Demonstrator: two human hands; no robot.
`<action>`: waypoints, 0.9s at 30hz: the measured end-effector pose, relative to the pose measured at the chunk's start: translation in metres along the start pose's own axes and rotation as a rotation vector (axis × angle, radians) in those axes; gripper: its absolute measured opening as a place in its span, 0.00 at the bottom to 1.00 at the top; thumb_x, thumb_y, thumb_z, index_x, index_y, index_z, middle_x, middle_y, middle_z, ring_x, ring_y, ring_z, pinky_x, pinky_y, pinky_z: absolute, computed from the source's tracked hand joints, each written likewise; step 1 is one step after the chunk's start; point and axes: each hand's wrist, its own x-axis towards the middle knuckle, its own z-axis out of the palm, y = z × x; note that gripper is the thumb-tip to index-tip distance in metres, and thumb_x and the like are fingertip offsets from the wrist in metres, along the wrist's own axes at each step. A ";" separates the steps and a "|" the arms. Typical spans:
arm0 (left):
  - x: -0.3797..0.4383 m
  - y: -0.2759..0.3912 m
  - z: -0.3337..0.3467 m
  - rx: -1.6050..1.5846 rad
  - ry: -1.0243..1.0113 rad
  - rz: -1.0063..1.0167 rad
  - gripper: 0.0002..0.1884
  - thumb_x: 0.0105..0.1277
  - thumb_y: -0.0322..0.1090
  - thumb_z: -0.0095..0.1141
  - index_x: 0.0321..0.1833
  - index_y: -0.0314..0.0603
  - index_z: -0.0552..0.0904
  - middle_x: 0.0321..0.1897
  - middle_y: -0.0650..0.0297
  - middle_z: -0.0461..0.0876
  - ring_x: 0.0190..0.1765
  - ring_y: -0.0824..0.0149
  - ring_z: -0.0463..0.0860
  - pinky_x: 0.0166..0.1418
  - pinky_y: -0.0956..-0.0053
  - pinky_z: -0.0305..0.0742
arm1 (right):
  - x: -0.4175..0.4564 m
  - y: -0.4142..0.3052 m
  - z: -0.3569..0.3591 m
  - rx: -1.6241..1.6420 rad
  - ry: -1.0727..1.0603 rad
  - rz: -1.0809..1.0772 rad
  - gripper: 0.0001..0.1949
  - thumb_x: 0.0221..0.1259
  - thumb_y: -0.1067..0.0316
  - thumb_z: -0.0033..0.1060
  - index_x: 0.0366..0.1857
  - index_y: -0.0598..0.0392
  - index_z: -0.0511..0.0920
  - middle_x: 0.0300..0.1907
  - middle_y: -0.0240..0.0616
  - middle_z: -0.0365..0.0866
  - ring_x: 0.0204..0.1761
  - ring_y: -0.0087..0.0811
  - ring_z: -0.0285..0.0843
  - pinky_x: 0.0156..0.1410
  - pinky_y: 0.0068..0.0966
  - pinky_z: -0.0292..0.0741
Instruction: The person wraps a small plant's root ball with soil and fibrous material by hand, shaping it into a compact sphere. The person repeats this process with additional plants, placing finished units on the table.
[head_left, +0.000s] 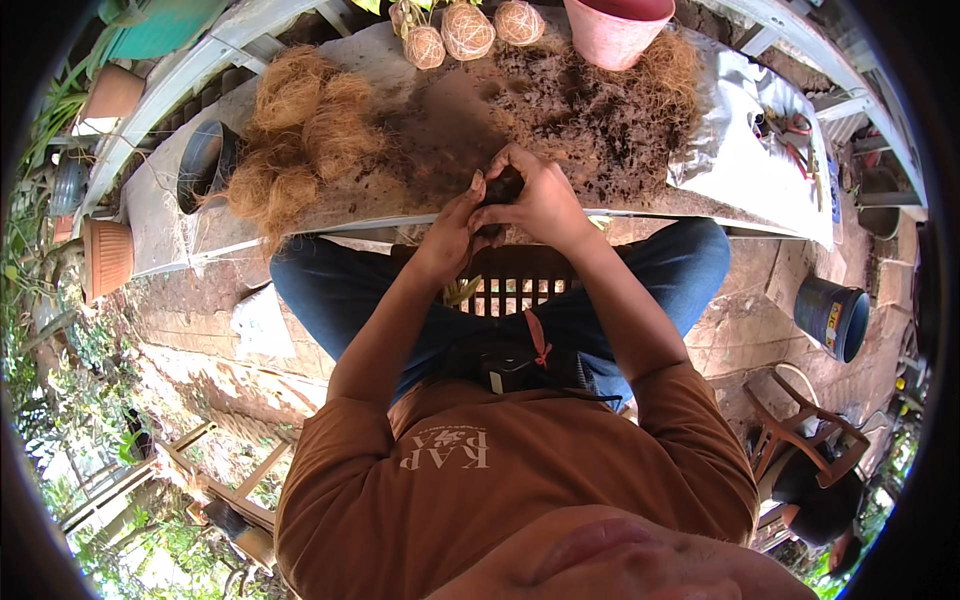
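Between my two hands, at the table's near edge, is a dark clump of soil (504, 187). My left hand (452, 229) cups it from the left and below. My right hand (536, 196) curls round its top and right side, thumb and forefinger bent about it. A plant with green leaves (461, 290) hangs beneath my hands, over a dark slatted crate; whether it joins the clump is hidden. Loose dark soil (600, 127) is spread over the tabletop beyond. Tufts of brown coconut fibre (337, 127) lie to the left, and several string-wrapped balls (469, 31) stand at the far edge.
A pink pot (619, 30) stands at the table's far side, a black pot (206, 166) lies at its left. On the right, scissors (796, 126) and other red-handled tools rest on a silvery sheet (739, 161). A dark bucket (832, 319) and a wooden chair (806, 427) are on the floor right.
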 end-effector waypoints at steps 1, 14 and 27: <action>0.001 -0.001 0.005 -0.066 0.083 -0.004 0.24 0.85 0.57 0.37 0.66 0.49 0.75 0.52 0.67 0.81 0.52 0.69 0.82 0.55 0.68 0.77 | 0.000 0.000 -0.001 -0.101 0.024 0.036 0.21 0.48 0.68 0.84 0.43 0.59 0.79 0.46 0.43 0.87 0.44 0.40 0.87 0.53 0.33 0.82; 0.017 -0.005 -0.003 0.558 0.134 0.610 0.25 0.84 0.51 0.43 0.71 0.38 0.72 0.58 0.56 0.80 0.57 0.67 0.81 0.61 0.72 0.80 | -0.003 0.003 0.011 -0.639 0.031 -0.253 0.40 0.54 0.39 0.74 0.69 0.51 0.77 0.76 0.42 0.65 0.71 0.50 0.64 0.76 0.51 0.63; 0.030 0.021 0.000 -0.367 0.052 0.266 0.22 0.83 0.52 0.45 0.66 0.43 0.78 0.51 0.63 0.85 0.49 0.68 0.85 0.49 0.69 0.81 | 0.002 0.011 -0.003 -0.279 0.116 -0.250 0.44 0.58 0.48 0.76 0.77 0.57 0.66 0.72 0.50 0.68 0.70 0.52 0.67 0.76 0.42 0.66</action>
